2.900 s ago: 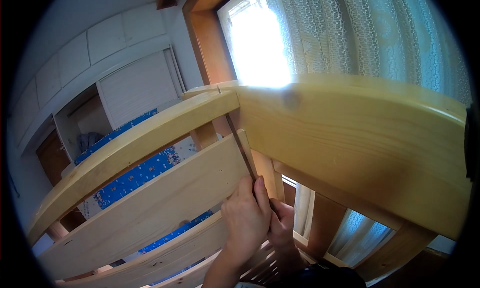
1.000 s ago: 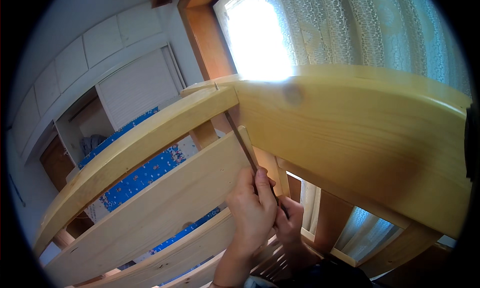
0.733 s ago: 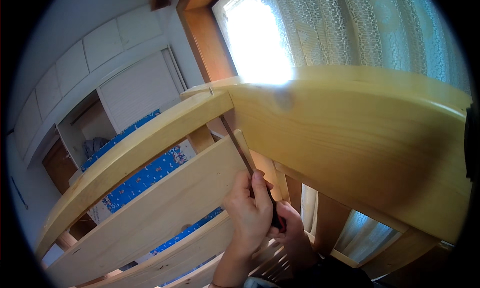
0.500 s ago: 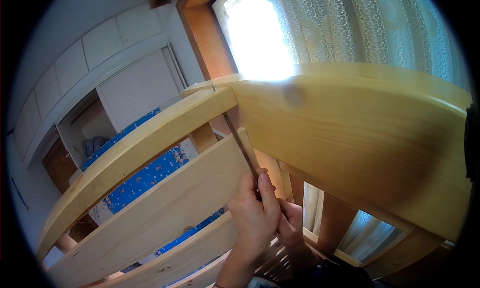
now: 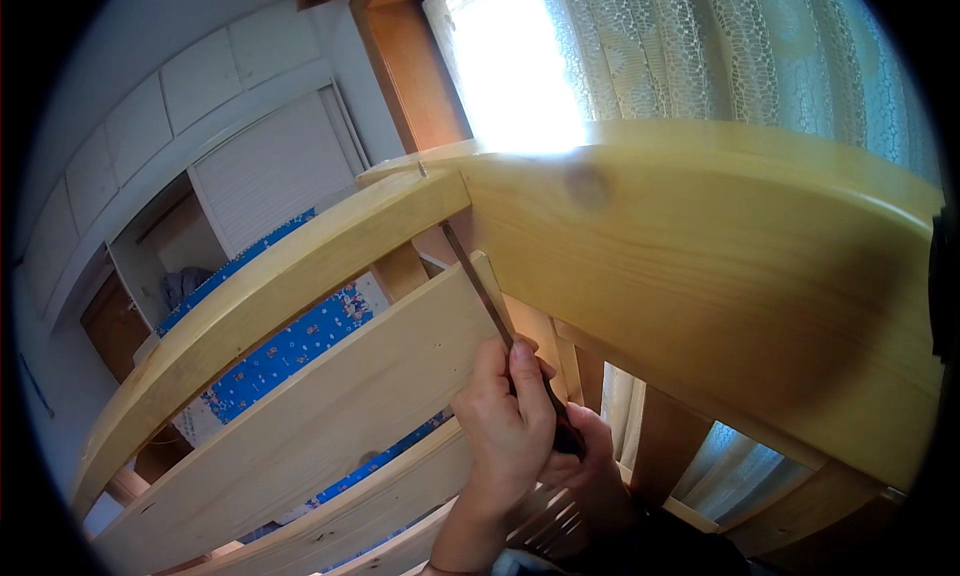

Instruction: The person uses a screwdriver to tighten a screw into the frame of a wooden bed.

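A screwdriver with a long thin metal shaft and a dark handle slants up and to the left. Its tip meets the underside of a curved wooden rail, close to the corner where that rail joins a wide wooden board. My left hand is closed round the lower shaft and the front of the handle, thumb on top. Lower and to the right, my right hand has its fingers curled at the handle's rear end, partly hidden behind my left wrist. A small metal screw end sticks up from the rail's top, above the tip.
Below the rail runs a flat wooden slat, with further slats under it. Blue patterned fabric shows through the gaps. A bright window and lace curtains lie behind the board; a white cabinet stands far left.
My right hand's grip has shifted a little downward and to the right, so more of the dark handle shows. My left hand and the screwdriver tip stay in nearly the same place.
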The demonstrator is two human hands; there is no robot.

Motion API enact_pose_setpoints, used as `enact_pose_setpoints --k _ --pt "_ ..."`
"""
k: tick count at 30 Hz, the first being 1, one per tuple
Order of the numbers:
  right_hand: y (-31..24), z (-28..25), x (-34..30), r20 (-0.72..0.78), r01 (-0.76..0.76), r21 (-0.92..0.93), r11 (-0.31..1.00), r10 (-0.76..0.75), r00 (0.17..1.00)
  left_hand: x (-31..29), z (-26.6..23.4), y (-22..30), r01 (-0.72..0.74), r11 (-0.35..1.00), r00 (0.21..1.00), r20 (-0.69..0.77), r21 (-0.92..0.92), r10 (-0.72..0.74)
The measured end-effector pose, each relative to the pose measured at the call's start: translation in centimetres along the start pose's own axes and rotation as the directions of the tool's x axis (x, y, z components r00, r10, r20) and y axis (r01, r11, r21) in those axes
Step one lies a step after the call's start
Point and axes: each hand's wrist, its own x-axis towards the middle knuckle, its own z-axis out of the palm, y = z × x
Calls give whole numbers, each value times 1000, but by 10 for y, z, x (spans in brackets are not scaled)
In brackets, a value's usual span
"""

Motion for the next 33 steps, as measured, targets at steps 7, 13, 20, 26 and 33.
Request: enact_pose_setpoints --k 7,13,20,26,33 --pt "9 33 12 74 344 -883 319 -628 775 -5 -2 -1 -10 999 1000 0 44 10" --pt "10 32 17 405 -27 -879 -475 -778 481 -3 0 0 -21 1000 1000 7 14 21" --pt "3 29 1 -50 237 -885 400 -587 808 -1 -1 0 28 995 1000 16 -95 -27" --pt "6 26 6 -115 156 -195 968 -181 977 0 -3 -1 5 996 1000 17 -84 -3" --pt "10 35 10 -29 294 -858 422 -610 792 -3 -2 4 10 999 1000 19 -41 -10"
